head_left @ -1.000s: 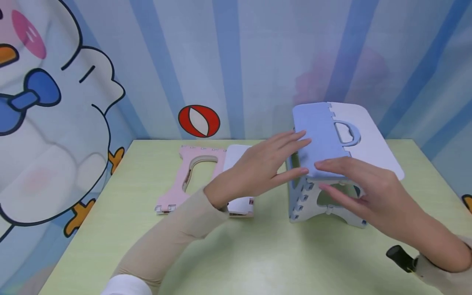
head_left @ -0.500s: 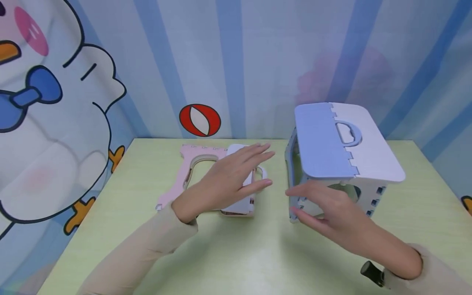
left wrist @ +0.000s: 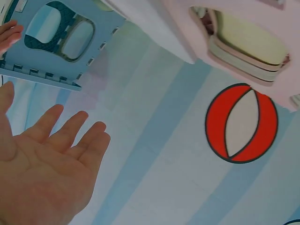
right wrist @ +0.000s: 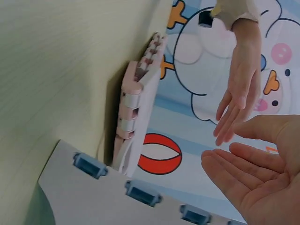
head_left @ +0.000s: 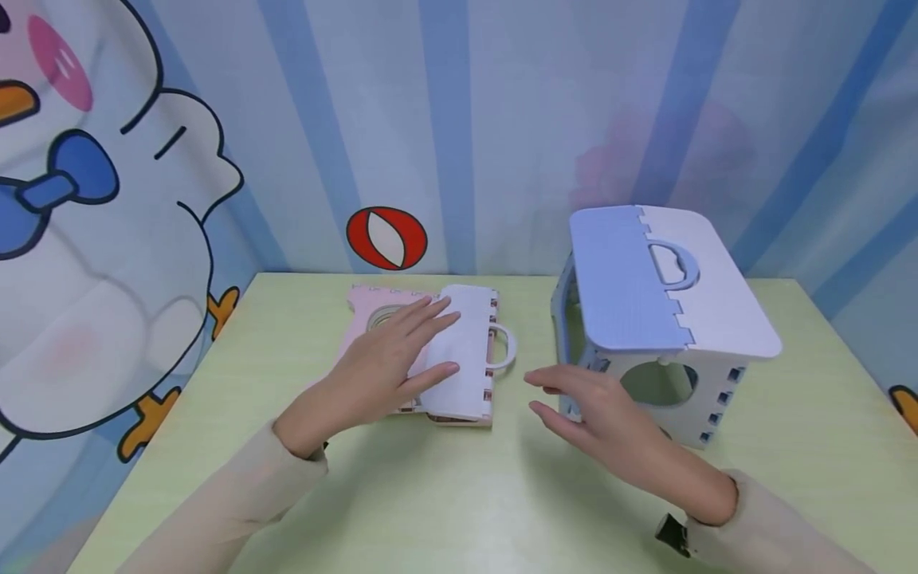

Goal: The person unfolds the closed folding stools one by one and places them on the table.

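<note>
A blue and white step stool (head_left: 624, 295) stands unfolded at the right, a carry handle in its top. To its left a pink and white folding stool (head_left: 469, 335) lies folded flat, with a white handle loop on its right side. My left hand (head_left: 373, 363) hovers over the folded stool with fingers spread, covering part of the pink panel; its palm is bare in the left wrist view. In front of the standing stool's left side, my right hand (head_left: 610, 414) floats above the table with fingers loosely bent, thumb and fingertips apart. Neither hand holds anything.
Both stools rest on a pale green table (head_left: 459, 510), near its back edge. Behind it hangs a striped blue cloth (head_left: 516, 119) printed with a red and white ball (head_left: 387, 237) and a large white cartoon bird (head_left: 107, 335).
Both hands have moved left. The left hand went from beside the standing stool to over the folded one. The right hand came away from the front of the standing stool's top. Both stools stayed put.
</note>
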Available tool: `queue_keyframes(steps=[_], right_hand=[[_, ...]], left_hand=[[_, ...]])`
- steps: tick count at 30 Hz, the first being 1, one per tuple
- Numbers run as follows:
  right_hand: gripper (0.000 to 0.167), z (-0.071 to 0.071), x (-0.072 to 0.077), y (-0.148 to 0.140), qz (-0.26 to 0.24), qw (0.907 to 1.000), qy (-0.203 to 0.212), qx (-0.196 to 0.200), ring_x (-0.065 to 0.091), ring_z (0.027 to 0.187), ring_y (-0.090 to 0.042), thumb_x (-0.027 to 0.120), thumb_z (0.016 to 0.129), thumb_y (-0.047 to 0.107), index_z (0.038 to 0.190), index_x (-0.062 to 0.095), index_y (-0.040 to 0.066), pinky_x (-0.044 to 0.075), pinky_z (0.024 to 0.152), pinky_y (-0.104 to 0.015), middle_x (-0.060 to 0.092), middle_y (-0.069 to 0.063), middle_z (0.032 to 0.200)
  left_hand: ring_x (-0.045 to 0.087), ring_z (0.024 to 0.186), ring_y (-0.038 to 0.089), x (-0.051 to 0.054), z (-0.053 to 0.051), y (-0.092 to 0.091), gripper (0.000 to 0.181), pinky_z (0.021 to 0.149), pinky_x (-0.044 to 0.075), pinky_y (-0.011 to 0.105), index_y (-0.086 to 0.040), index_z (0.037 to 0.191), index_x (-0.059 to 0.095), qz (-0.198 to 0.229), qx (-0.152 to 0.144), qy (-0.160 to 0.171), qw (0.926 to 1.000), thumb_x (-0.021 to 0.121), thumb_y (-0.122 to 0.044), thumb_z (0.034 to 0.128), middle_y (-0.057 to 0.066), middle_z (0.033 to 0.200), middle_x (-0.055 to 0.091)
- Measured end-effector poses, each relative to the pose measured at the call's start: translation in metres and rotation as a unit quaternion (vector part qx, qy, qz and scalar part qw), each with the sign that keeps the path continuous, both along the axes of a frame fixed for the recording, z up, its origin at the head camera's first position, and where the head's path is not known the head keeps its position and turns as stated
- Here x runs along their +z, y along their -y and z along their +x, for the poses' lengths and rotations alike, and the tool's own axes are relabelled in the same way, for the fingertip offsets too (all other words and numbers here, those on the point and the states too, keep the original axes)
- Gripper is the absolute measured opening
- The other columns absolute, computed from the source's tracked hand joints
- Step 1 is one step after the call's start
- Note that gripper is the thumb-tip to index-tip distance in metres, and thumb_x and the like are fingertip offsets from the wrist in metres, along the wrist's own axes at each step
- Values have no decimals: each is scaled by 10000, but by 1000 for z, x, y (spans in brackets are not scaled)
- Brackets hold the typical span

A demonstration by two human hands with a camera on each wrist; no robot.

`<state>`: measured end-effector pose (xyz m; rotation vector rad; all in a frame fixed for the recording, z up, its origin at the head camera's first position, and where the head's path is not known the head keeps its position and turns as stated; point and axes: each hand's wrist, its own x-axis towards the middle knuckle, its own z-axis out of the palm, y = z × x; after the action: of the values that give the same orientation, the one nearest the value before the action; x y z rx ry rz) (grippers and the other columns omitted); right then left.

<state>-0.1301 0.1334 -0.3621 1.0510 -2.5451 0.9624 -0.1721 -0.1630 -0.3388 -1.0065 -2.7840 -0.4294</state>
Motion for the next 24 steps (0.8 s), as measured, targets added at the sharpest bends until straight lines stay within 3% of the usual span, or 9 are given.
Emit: queue_keyframes(steps=[3, 6, 10, 16, 24], right_hand=[[289, -8, -7, 7, -7, 9994, -338, -2, 704, 973, -232, 735, 899, 50, 1178, 691, -6, 591, 743, -327, 715, -106, 1129], [292, -14, -11, 11, -36, 9991, -404, -77, 712, 936, -254, 733, 892, 21, 1175, 683, -31, 594, 729, -340, 714, -135, 1117], [309, -18, -14, 14, 60, 9991, -287, -308, 700, 957, -280, 714, 912, 30, 1207, 661, -44, 590, 751, -379, 696, -165, 1150], [360, -19, -15, 20, 146, 9975, -125, -677, 677, 1011, -322, 697, 932, 56, 1256, 621, -80, 579, 800, -423, 660, -219, 1212], [353, -22, -23, 35, 36, 9946, 122, -1034, 666, 984, -360, 683, 931, 32, 1238, 609, -124, 574, 796, -440, 646, -269, 1185]], left_hand=[[270, 1471, 274, -5, 2, 10, 637, 1154, 290, 498, -135, 1523, 429, -15, 96, 27, 9999, 558, -478, 1002, 69, 1602, 321], [299, 1453, 281, -11, 4, 18, 633, 1133, 329, 493, -109, 1511, 443, 12, 147, 20, 9999, 573, -458, 1000, 95, 1587, 341], [292, 1455, 283, -17, 8, 30, 649, 1107, 366, 504, -92, 1512, 437, 11, 315, 121, 9994, 581, -457, 995, 109, 1582, 344], [218, 1487, 303, -28, 14, 47, 694, 1116, 332, 549, -116, 1544, 386, -86, 717, 509, 9961, 574, -490, 990, 102, 1621, 268], [246, 1468, 354, -39, 21, 64, 718, 1094, 348, 576, -75, 1534, 389, -86, 943, 657, 9933, 617, -463, 974, 154, 1606, 282]])
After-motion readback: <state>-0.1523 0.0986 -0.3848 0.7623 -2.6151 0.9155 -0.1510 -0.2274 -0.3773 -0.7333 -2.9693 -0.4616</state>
